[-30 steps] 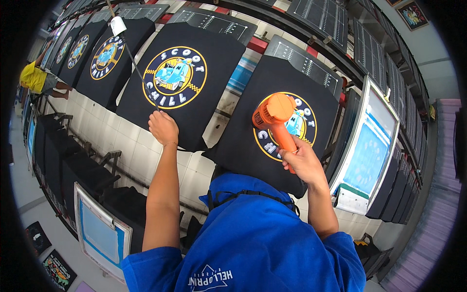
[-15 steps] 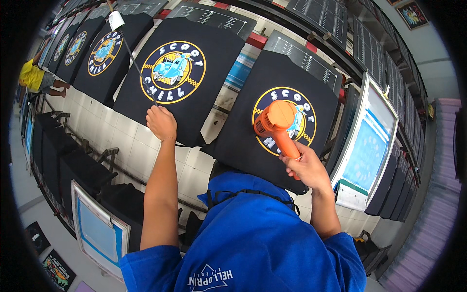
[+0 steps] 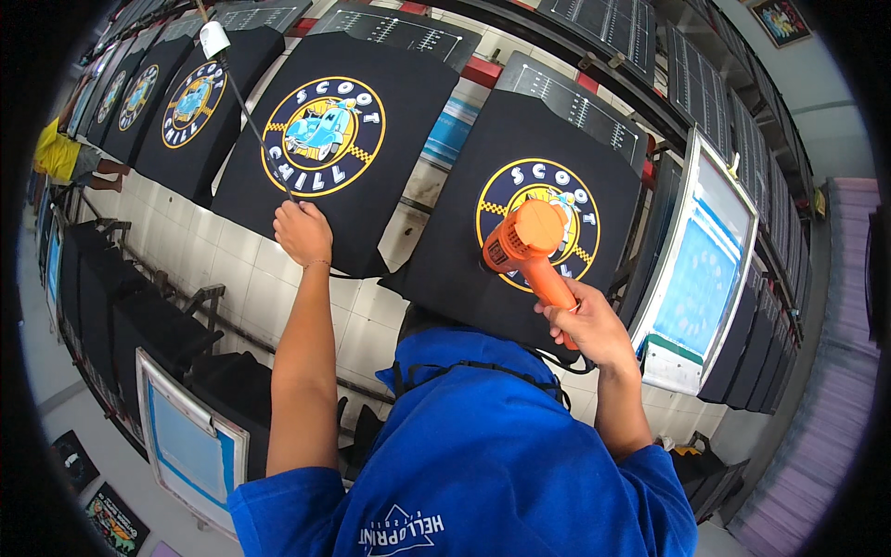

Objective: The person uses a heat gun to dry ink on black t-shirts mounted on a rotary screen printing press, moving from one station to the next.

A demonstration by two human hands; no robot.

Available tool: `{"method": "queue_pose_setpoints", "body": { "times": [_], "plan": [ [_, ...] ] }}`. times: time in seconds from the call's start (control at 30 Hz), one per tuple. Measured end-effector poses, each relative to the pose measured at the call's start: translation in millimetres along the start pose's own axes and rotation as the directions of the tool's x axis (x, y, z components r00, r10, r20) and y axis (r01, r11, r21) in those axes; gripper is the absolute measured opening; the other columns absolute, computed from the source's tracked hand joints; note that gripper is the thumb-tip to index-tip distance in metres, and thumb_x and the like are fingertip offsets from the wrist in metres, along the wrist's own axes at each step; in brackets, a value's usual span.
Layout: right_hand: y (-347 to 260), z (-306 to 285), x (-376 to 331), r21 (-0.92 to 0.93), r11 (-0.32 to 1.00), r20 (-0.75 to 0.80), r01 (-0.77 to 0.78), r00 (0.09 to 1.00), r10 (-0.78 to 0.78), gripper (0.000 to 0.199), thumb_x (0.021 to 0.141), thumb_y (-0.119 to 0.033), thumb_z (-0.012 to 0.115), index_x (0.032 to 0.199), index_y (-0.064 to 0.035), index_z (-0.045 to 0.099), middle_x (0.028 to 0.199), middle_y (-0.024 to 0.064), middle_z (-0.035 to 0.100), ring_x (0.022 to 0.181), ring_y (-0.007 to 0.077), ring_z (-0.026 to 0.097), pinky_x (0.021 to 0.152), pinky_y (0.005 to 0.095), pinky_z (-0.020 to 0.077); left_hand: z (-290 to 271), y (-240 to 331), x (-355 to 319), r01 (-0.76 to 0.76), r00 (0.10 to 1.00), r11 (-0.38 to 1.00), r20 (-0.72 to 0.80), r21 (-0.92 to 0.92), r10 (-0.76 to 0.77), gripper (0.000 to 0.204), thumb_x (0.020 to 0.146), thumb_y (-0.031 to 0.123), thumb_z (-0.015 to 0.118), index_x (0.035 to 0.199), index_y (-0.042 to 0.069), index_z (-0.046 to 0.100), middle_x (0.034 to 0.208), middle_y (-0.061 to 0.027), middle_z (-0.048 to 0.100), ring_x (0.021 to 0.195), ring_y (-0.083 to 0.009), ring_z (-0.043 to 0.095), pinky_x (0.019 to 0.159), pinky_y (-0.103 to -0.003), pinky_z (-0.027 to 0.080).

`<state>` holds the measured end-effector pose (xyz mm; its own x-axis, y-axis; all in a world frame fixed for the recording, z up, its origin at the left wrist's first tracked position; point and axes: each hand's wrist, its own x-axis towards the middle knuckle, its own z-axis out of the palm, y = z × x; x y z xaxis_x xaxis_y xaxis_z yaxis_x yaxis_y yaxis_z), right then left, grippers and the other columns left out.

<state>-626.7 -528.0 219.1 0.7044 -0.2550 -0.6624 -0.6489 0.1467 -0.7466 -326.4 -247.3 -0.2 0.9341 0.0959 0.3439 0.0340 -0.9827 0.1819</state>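
Observation:
My right hand [image 3: 594,325] grips the handle of an orange heat gun [image 3: 531,243]. The gun's round body sits over the lower left of the scooter print on a black T-shirt [image 3: 441,269], covering part of it. My left hand [image 3: 303,232] is closed around a black cord [image 3: 249,121]. That cord stretches up and left to a white hanging connector [image 3: 214,38]. Behind the cord and left hand lies another black T-shirt [image 3: 408,130] with the same round scooter print. Each shirt is spread over a dark board.
More printed black shirts [image 3: 193,107] line the row to the left. A framed screen [image 3: 701,269] with a blue mesh leans at the right; another screen [image 3: 190,436] stands at lower left. Metal rails run along the boards. A person in a yellow top [image 3: 58,150] is at far left.
The heat gun has shifted slightly down over the print, uncovering more of its upper part. My left hand still holds the cord, and the view has shifted a little.

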Motion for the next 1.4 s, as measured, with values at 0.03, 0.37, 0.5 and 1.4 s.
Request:
{"method": "queue_pose_setpoints", "body": {
  "times": [0.03, 0.37, 0.5, 1.4],
  "plan": [
    [0.9, -0.4, -1.0, 0.0, 1.0, -0.001, -0.003, 1.0, 0.003, 0.039, 0.09, -0.013, 0.065, 0.125, 0.0006, 0.056, 0.077, -0.002, 0.058, 0.061, 0.0046, 0.054, 0.052, 0.0196, 0.0457, -0.7, 0.7, 0.0, 0.003, 1.0, 1.0, 0.006, -0.005, -0.003, 0.023, 0.094, 0.026, 0.052, 0.09, 0.004, 0.055, 0.094, -0.0149, 0.059, 0.093, -0.0357, 0.059, 0.08, -0.049, 0.047],
    [-1.6, -1.3, 7.9, -0.054, 0.997, -0.058, 0.063, 0.996, -0.066, 0.035, 0.09, -0.013, 0.063, 0.121, 0.0004, 0.057, 0.077, -0.0014, 0.058, 0.061, 0.0046, 0.054, 0.052, 0.0198, 0.0457, -3.0, 3.1, 0.8, 0.01, 1.0, 1.0, 0.025, 0.005, -0.01, 0.023, 0.094, 0.026, 0.052, 0.09, 0.004, 0.055, 0.096, -0.0157, 0.06, 0.094, -0.0359, 0.059, 0.081, -0.049, 0.047],
    [-6.8, 2.7, 19.6, -0.036, 0.994, -0.066, 0.099, 0.993, -0.101, 0.034, 0.09, -0.015, 0.064, 0.12, 0.001, 0.058, 0.076, -0.0014, 0.058, 0.061, 0.0046, 0.055, 0.052, 0.0199, 0.0454, -1.3, 1.8, 0.2, 0.006, 1.0, 1.0, 0.012, 0.012, -0.006, 0.021, 0.094, 0.025, 0.052, 0.09, 0.004, 0.055, 0.094, -0.0134, 0.058, 0.093, -0.0335, 0.059, 0.081, -0.047, 0.047],
    [6.0, -24.6, -5.4, -0.028, 0.999, -0.165, 0.029, 0.986, -0.033, 0.03, 0.09, -0.014, 0.064, 0.116, -0.0008, 0.059, 0.07, -0.0024, 0.056, 0.056, 0.004, 0.053, 0.046, 0.0193, 0.0407, -2.3, 1.6, -1.3, 0.001, 1.0, 1.0, 0.015, 0.002, -0.001, 0.024, 0.093, 0.025, 0.052, 0.09, 0.002, 0.055, 0.096, -0.0165, 0.06, 0.094, -0.0365, 0.059, 0.081, -0.049, 0.047]
  ]
}}
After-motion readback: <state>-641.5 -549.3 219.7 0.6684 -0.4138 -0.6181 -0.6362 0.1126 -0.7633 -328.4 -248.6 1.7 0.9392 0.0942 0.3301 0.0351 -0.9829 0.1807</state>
